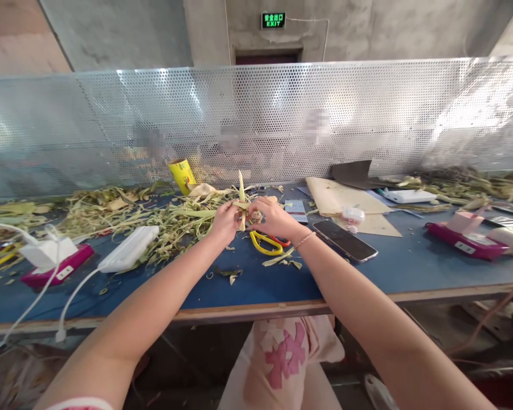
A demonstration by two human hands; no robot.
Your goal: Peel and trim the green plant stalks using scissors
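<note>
Both hands meet over the middle of the table, fingers closed around a pale green leaf strip [241, 183] that stands up between them. My left hand [226, 223] pinches it from the left side. My right hand [274, 218] has its thumb and fingers curled at the strip's lower part; its fingertips are partly hidden. Just below the right hand lies a tool with yellow loop handles [263, 246], which looks like scissors, with a red handle beside it. A heap of dry green stalks and leaves [179, 219] spreads to the left of my hands.
A yellow tube [182, 175] stands behind the heap. On the blue table [256, 285] are a black phone [345, 241], brown paper [346, 199], a white power bank [130, 249] and magenta power strips [465, 242] with cables. A perforated metal screen [256, 108] rises along the back.
</note>
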